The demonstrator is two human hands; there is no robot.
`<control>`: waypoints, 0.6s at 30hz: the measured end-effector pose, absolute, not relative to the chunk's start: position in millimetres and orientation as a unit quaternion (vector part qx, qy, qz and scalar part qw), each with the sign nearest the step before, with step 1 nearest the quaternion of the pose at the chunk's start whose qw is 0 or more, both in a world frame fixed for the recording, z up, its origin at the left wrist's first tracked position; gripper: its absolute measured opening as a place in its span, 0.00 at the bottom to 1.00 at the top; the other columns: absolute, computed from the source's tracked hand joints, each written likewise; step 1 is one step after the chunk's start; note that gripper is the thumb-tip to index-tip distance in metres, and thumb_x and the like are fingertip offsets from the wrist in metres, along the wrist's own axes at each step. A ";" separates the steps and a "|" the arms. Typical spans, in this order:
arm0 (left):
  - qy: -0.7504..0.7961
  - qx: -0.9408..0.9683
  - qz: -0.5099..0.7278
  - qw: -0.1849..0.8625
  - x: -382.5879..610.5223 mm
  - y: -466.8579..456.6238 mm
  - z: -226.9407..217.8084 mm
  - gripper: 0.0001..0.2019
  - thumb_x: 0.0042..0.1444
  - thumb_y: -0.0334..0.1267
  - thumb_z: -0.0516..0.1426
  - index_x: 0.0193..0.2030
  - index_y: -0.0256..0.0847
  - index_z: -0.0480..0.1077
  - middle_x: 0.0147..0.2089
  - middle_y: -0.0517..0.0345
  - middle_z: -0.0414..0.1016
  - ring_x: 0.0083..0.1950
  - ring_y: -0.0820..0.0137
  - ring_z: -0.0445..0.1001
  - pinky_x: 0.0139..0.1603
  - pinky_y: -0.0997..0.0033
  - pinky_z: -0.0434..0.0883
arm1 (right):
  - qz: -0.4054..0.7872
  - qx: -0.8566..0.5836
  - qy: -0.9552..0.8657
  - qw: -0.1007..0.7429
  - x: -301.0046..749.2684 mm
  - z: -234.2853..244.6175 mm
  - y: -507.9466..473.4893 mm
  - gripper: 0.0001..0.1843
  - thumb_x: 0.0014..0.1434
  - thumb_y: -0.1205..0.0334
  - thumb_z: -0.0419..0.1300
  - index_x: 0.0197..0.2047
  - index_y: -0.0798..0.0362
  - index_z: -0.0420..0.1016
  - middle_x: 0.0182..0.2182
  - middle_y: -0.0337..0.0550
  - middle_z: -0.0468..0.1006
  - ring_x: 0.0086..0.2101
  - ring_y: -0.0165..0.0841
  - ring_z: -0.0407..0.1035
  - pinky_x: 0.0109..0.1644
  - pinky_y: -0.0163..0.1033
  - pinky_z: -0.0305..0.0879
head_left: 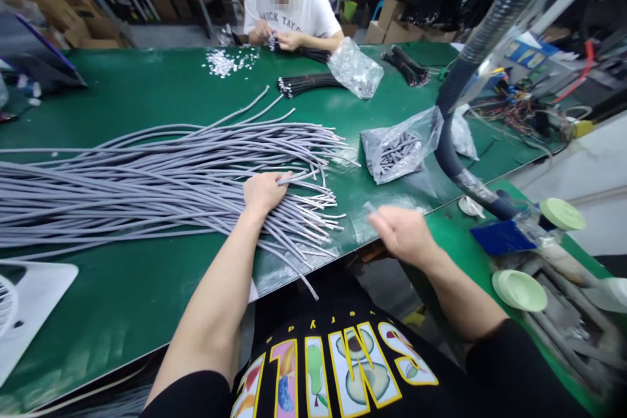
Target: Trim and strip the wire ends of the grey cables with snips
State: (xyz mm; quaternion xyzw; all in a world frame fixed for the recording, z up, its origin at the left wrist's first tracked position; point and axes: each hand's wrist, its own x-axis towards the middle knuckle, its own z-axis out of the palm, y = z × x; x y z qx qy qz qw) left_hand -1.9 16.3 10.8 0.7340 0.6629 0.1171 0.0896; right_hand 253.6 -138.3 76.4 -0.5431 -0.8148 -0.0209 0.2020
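A big bundle of grey cables (147, 183) lies across the green table (147, 85), their stripped ends pointing right. My left hand (264, 191) rests on the bundle near those ends, its fingers pinched on one grey cable (300, 177). My right hand (404, 233) hovers over the table's near edge, blurred, its fingers closed round a small clear piece (370, 208) that I cannot name. A clear bag of small dark parts (399, 147) lies just beyond my right hand.
Across the table a person in a white T-shirt (294, 10) handles black cables (308, 83). Another clear bag (355, 68), small white bits (228, 62) and more black cables (406, 65) lie nearby. A ribbed hose (470, 65) arches at right. A white fan (24, 307) sits near left.
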 end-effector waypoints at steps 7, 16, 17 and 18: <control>0.460 0.820 0.170 0.296 -35.4 3.9 20.4 0.20 0.43 0.57 0.62 0.31 0.41 0.72 0.34 0.59 0.76 0.38 0.66 0.73 0.42 0.70 0.65 | -0.245 -0.692 -0.644 0.218 316.8 111.3 -62.9 0.22 0.62 0.48 0.52 0.46 0.59 0.73 0.43 0.59 0.74 0.42 0.44 0.66 0.41 0.43 0.59; 0.544 0.720 0.278 0.330 -32.0 12.0 6.4 0.15 0.56 0.49 0.54 0.37 0.38 0.71 0.30 0.57 0.74 0.31 0.69 0.69 0.37 0.69 0.66 | 0.033 -0.582 -0.809 -0.073 195.9 41.2 -17.4 0.18 0.63 0.51 0.52 0.43 0.54 0.76 0.42 0.50 0.79 0.42 0.40 0.72 0.41 0.38 0.62; 0.564 0.720 0.278 0.295 -28.4 12.1 3.6 0.12 0.56 0.46 0.55 0.37 0.39 0.72 0.31 0.57 0.74 0.32 0.69 0.70 0.38 0.69 0.66 | 0.028 -0.586 -0.806 -0.080 191.1 35.3 -10.1 0.17 0.62 0.52 0.53 0.43 0.55 0.76 0.43 0.51 0.78 0.42 0.41 0.73 0.40 0.38 0.62; 0.576 0.728 0.270 0.257 -25.2 11.9 1.7 0.10 0.55 0.42 0.56 0.39 0.39 0.72 0.33 0.56 0.75 0.35 0.67 0.71 0.40 0.68 0.66 | 0.025 -0.586 -0.806 -0.082 188.3 32.2 -4.0 0.16 0.62 0.54 0.54 0.44 0.56 0.75 0.43 0.52 0.78 0.42 0.42 0.73 0.40 0.38 0.62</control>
